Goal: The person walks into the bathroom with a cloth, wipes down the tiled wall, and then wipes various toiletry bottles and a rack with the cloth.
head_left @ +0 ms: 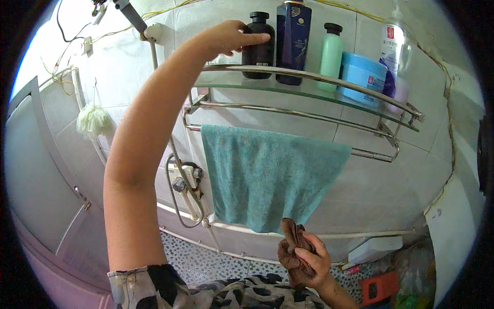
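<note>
My left hand (231,39) reaches up to the wall shelf and grips a black bottle (259,51) with a black cap. The thumb lies across the bottle's front; the other fingers are partly hidden beside and behind it. Upright on the shelf, the bottle stands just left of a tall dark blue bottle (293,44). Low in front of my body, my right hand (315,257) is closed around a crumpled brown cloth (296,252). Between the two hands a teal towel (267,172) hangs from the rail under the shelf.
The glass shelf (226,80) has a metal guard rail. Farther right on it are a light green bottle (331,56), a blue tub (363,77) and a white-and-purple bottle (391,56). A shower hose and valve (180,177) are at left, near a bath puff (92,121). A red crate (380,288) sits lower right.
</note>
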`<act>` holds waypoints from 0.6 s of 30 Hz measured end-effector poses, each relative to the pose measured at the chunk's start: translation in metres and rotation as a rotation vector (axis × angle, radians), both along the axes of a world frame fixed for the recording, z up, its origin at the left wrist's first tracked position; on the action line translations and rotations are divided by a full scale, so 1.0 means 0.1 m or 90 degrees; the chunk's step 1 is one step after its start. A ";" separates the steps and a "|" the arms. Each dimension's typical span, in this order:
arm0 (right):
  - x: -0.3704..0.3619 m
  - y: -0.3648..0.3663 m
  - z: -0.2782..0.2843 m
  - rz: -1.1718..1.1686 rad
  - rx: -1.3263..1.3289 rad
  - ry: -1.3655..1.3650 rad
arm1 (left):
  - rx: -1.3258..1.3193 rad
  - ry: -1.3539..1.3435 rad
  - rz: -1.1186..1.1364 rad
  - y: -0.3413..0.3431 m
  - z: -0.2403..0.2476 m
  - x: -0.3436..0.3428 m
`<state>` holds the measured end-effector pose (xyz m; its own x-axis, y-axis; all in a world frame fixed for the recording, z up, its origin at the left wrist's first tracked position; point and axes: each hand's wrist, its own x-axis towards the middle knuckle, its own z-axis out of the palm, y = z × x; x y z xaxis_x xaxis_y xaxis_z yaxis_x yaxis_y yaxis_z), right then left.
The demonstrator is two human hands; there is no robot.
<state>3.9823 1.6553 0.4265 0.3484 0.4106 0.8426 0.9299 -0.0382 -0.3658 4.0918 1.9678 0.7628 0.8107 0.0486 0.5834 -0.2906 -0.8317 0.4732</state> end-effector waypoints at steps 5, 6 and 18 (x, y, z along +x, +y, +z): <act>0.01 0.01 0.00 0.001 0.008 -0.004 | 0.321 -0.025 0.136 0.42 0.19 -0.18; 0.01 0.03 -0.01 0.005 0.011 0.004 | 0.450 0.020 0.179 0.57 0.23 -0.18; 0.02 0.10 0.06 0.016 -0.007 0.006 | -0.072 -0.054 0.083 1.01 0.24 -0.31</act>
<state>3.9848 1.6652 0.4321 0.3462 0.4282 0.8347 0.9269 -0.0189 -0.3748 4.0612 2.0690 0.7867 0.7414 0.2193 0.6342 -0.2265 -0.8078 0.5442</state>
